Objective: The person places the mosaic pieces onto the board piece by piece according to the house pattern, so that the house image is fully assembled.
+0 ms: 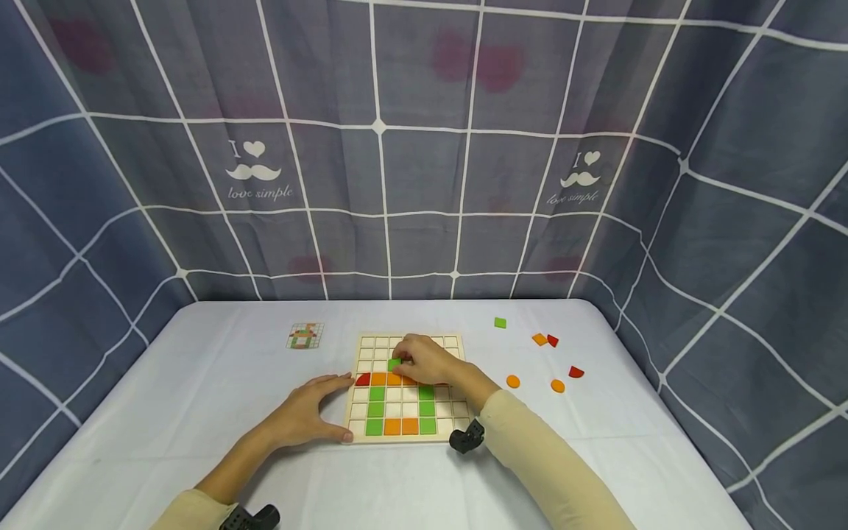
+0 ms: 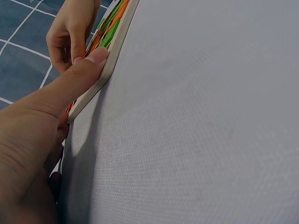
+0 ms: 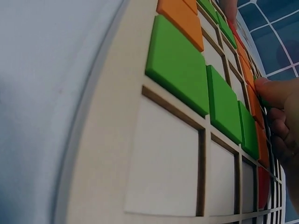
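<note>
Tile [image 1: 394,364] — green, square, likely light, stiff — best edge-held; right hand [image 1: 427,359] pinches it; left hand [image 1: 306,414], spread, touches pale wooden board [image 1: 394,410].

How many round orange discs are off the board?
2: one disc nearer the board, another disc farther right, beside a red piece. The right sleeve might hide more.

Soft, even light on the table [image 1: 636,427] around my fingers [image 1: 330,383], dimmer curtain [image 1: 424,169] beyond them, grey shadow below my left thumb [image 2: 79,77], board [image 3: 107,140] stretched and bowed by lens distortion beside my right fingers [image 3: 276,91]
</note>
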The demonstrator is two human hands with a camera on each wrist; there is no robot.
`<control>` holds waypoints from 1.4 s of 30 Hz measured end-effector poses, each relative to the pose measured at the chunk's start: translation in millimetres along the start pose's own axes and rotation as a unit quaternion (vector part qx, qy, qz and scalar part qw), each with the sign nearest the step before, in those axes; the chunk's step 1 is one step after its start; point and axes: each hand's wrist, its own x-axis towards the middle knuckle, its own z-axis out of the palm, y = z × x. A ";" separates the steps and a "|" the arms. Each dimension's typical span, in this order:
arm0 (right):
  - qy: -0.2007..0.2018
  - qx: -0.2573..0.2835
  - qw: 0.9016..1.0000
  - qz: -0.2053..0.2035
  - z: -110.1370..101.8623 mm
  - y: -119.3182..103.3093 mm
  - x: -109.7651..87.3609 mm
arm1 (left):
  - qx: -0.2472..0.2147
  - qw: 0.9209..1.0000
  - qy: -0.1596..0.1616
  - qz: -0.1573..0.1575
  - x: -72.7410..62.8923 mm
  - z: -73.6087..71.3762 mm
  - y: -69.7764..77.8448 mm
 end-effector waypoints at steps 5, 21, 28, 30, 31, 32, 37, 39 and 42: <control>-0.004 0.003 1.000 0.004 -0.3 0.7 0.6 | -0.005 1.000 0.001 0.001 0.2 0.5 0.0; 0.015 0.057 0.998 0.005 -14.1 2.3 0.9 | 0.001 1.000 0.005 -0.010 -3.4 -1.6 -1.5; 0.024 0.047 0.998 0.022 -39.4 16.6 -4.7 | 0.002 1.000 0.007 -0.009 -3.2 -3.5 1.4; 0.034 0.035 0.999 0.019 -48.8 23.9 -7.1 | 0.001 1.000 0.006 -0.008 -2.2 -3.5 1.9; 0.040 0.028 0.999 0.019 -53.6 28.0 -8.4 | 0.001 1.000 0.005 -0.007 -1.6 -3.4 1.9; 0.046 0.026 0.998 0.021 -58.8 31.9 -10.1 | 0.001 1.000 0.005 -0.006 -1.0 -3.3 1.7; 0.078 0.025 0.995 0.058 -81.8 54.0 -22.5 | 0.002 1.000 0.004 -0.004 0.4 -2.0 -0.1; 0.096 0.027 0.992 0.079 -89.3 64.1 -29.1 | 0.000 1.000 0.002 -0.004 0.1 -1.3 -0.6; 0.121 0.034 0.986 0.111 -100.0 78.1 -39.4 | 0.001 1.000 -0.001 -0.003 0.3 0.0 -1.7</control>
